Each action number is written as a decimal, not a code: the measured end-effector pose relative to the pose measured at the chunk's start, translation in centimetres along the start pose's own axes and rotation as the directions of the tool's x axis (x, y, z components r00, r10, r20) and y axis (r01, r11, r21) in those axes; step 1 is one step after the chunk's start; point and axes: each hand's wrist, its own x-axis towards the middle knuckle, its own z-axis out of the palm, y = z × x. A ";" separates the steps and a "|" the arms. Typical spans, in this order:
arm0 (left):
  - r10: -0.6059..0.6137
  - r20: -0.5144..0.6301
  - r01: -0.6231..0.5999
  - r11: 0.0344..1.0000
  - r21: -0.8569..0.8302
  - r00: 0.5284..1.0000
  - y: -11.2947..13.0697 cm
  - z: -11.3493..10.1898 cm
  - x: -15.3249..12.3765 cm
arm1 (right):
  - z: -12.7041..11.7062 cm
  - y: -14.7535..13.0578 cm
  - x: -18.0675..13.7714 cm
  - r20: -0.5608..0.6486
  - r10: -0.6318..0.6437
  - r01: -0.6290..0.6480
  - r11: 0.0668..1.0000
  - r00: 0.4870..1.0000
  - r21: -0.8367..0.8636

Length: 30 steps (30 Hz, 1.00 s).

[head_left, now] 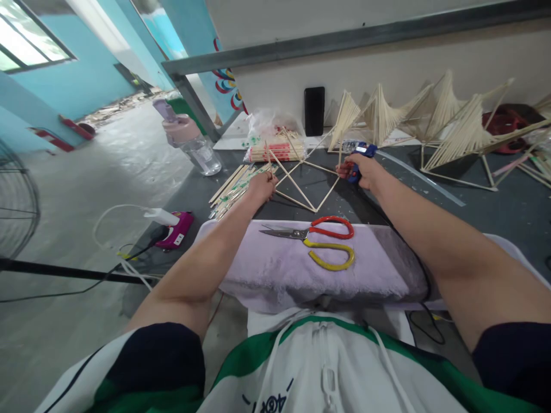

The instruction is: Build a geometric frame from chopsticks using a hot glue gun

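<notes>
We pinch the left side of the stick frame (297,185) with the left fingers (270,179); the right fingers (343,168) grip the blue tool (368,150) and appear to pinch an upright stick, contact partly hidden. The frame lies between both sets of fingers. Caution: uneven pull could part its joints; a taut cable (401,233), right of the fingers, could jerk the tool.

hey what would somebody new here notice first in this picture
Probably the scissors with one red and one yellow handle, lying on the lilac towel close to the person. Next, the fanned stick models at the back right of the table, and the open stick frame between the left hand and the right hand, which holds a blue tool.
</notes>
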 end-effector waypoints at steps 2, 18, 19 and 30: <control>0.007 0.017 -0.006 1.000 -0.029 1.000 0.1 0.0 0.5 | -0.2 -0.2 -0.9 0.014 -0.019 0.019 1.000 1.000 0.008; 0.064 0.114 -0.055 0.995 -0.081 0.991 2.5 3.6 5.9 | -2.9 1.4 -8.6 0.001 0.057 -0.057 0.992 0.998 0.113; 0.057 0.131 -0.044 0.994 -0.097 0.990 2.4 3.8 5.8 | -2.9 1.5 -8.8 0.007 0.061 -0.062 0.992 0.998 0.111; -0.046 -0.167 0.127 0.847 0.516 0.985 -2.7 -9.7 5.5 | -5.9 0.3 -9.3 -0.129 -0.052 0.065 0.993 0.990 0.099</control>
